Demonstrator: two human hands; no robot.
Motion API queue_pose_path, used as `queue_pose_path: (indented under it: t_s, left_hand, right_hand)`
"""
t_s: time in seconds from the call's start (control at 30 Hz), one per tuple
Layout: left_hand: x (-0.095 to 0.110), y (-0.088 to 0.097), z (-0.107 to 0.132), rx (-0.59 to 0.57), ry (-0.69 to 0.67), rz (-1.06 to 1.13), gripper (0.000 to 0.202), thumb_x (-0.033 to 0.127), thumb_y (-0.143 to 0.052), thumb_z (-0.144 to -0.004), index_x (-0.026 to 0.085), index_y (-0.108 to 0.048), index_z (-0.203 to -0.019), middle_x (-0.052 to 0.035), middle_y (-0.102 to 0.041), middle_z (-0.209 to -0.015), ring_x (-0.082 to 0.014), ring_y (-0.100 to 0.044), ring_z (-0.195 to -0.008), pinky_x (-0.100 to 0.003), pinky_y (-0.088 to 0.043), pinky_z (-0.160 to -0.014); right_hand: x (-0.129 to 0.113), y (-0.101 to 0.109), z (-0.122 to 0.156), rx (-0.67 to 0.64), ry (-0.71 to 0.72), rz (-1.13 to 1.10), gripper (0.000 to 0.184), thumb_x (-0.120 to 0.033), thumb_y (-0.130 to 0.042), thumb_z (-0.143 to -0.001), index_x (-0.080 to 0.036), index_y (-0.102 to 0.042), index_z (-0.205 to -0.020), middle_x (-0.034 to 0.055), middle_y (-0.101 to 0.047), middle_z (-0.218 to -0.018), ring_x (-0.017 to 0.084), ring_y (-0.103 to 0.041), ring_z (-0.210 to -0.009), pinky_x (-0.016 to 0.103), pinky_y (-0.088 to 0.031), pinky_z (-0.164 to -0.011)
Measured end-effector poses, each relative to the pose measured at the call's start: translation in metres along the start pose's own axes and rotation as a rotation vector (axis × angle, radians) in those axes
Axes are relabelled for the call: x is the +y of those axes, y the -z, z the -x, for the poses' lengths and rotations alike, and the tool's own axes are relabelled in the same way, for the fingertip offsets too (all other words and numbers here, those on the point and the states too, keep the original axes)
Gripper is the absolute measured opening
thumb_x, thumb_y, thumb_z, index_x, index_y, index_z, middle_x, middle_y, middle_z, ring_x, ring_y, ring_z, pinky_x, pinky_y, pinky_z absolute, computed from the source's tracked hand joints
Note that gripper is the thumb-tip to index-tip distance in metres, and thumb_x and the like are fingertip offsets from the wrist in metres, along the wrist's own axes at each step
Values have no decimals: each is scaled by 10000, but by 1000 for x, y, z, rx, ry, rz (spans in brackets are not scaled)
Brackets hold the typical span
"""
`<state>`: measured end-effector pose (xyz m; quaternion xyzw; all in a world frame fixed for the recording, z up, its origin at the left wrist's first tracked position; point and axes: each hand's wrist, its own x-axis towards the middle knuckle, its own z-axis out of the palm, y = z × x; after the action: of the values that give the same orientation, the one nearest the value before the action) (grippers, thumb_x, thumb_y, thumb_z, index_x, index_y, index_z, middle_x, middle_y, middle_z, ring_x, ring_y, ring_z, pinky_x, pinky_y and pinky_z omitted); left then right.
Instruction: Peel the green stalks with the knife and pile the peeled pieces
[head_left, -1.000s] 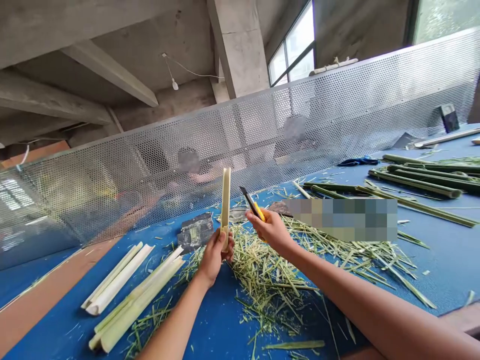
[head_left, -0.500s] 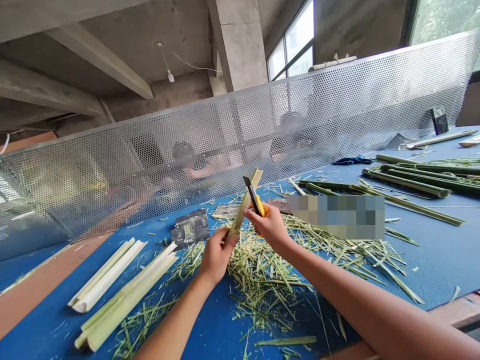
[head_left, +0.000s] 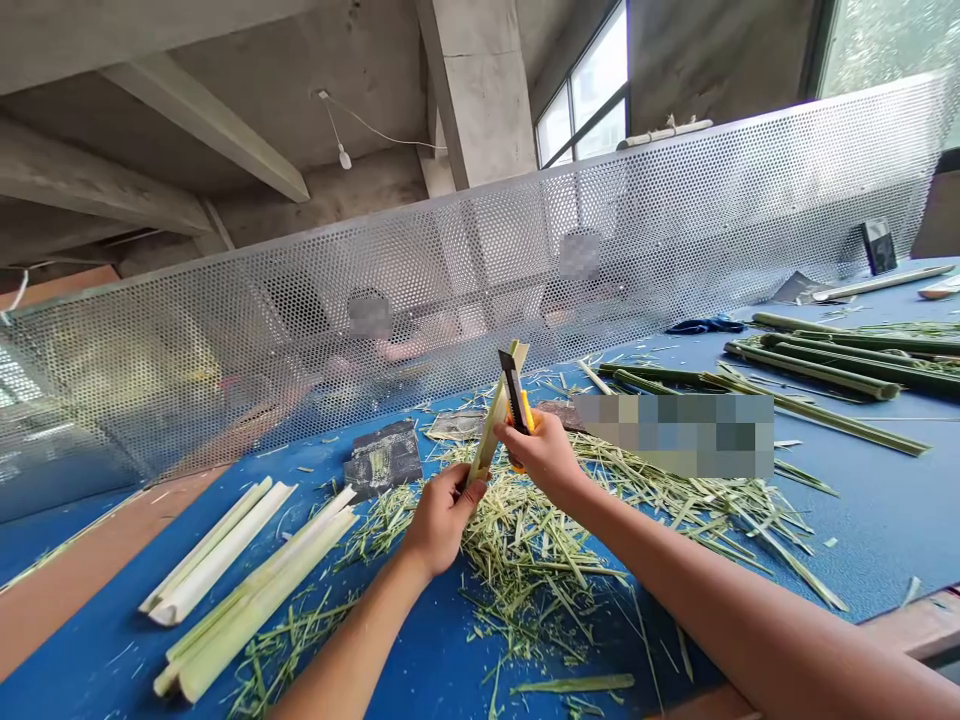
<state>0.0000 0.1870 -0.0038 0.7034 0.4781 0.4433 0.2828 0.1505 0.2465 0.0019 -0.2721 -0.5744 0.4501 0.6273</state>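
Note:
My left hand (head_left: 444, 515) is closed round the lower end of a pale green split bamboo strip (head_left: 489, 440), which slants up and away from me. In my right hand (head_left: 546, 452) is a yellow and black utility knife (head_left: 517, 398), its dark blade pointing upward beside the strip. The right fingers lie close against the strip's edge; whether the blade touches it I cannot tell. Beneath both hands a heap of green and pale bamboo shavings (head_left: 536, 560) covers the blue tabletop (head_left: 420, 650).
Peeled bamboo pieces (head_left: 255, 600) lie at the left. Dark sandpaper (head_left: 382, 458) is just beyond my left hand. Green bamboo lengths (head_left: 825, 362) and a dark blue cloth (head_left: 705, 325) lie at the right. A perforated metal screen (head_left: 480, 270) crosses the back, with people behind it.
My left hand and the bamboo strip have shifted slightly right. The knife has turned a little more upright in my right hand.

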Motion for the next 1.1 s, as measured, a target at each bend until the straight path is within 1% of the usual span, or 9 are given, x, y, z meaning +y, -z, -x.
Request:
queue_pose_path:
  t_s: [0.17, 0.23, 0.3, 0.4, 0.53, 0.73, 0.83, 0.97, 1.1]
  left_hand:
    - [-9, -2, -3, 140, 172, 303, 448, 640, -518, -751, 216, -494, -895, 55, -452, -613, -67, -363, -407, -206, -285, -370]
    - [-12, 1, -4, 214, 176, 361, 445, 622, -562, -731, 221, -472, -904, 67, -421, -618, -51, -325, -411, -190, -264, -370]
    - [-15, 7, -6, 271, 144, 367, 426, 578, -602, -723, 215, -485, -914, 63, -423, -633, -49, -333, -443, -183, -272, -398]
    - [-19, 15, -8, 320, 85, 280, 376, 525, -596, -751, 197, -527, -922, 41, -468, -671, -57, -376, -489, -192, -310, -448]
    - [-25, 21, -8, 349, 24, 80, 339, 495, -561, -792, 178, -566, -914, 18, -527, -680, -79, -424, -524, -206, -340, -494]
    - [-28, 22, -9, 368, 30, -69, 323, 496, -521, -819, 178, -566, -863, 12, -537, -644, -104, -457, -535, -220, -335, -511]
    - [-23, 22, -9, 357, 53, -132, 301, 479, -488, -840, 183, -547, -838, 12, -534, -638, -106, -449, -517, -225, -314, -499]
    - [-14, 22, -8, 385, 71, -237, 241, 419, -488, -845, 188, -523, -783, 9, -538, -622, -115, -458, -514, -233, -300, -504]
    - [-10, 21, -8, 395, 92, -262, 206, 368, -455, -859, 192, -501, -763, -6, -563, -655, -131, -488, -551, -247, -322, -542]
  right_hand:
    - [-7, 3, 10, -114, 169, 318, 305, -491, -434, -851, -200, -514, -808, -31, -460, -584, 100, -395, -512, 228, -309, -487]
    - [-9, 3, 13, -182, 158, 469, 360, -513, -359, -888, -200, -532, -852, -19, -482, -601, 111, -413, -531, 232, -294, -497]
    - [-10, 2, 16, -230, 127, 607, 373, -513, -339, -898, -201, -528, -818, -19, -480, -582, 112, -402, -511, 233, -261, -486]
    - [-10, -1, 18, -309, 107, 717, 355, -487, -359, -895, -200, -497, -737, -33, -452, -542, 98, -362, -471, 230, -220, -471]
    - [-11, -5, 21, -364, 84, 752, 334, -458, -371, -891, -197, -488, -718, -42, -431, -522, 87, -331, -451, 231, -204, -460]
    - [-11, -3, 21, -411, 74, 803, 365, -459, -366, -893, -189, -510, -693, -28, -449, -525, 84, -339, -451, 234, -209, -458]
    - [-10, -3, 21, -389, 95, 876, 361, -458, -369, -897, -193, -567, -751, -12, -506, -542, 92, -379, -460, 236, -227, -464]
    - [-11, -6, 24, -299, 144, 1033, 345, -467, -390, -892, -213, -624, -907, 21, -601, -627, 118, -475, -516, 240, -259, -482]
    - [-12, -8, 25, -286, 134, 1083, 372, -474, -364, -905, -218, -631, -936, 39, -636, -668, 138, -538, -574, 240, -277, -487]
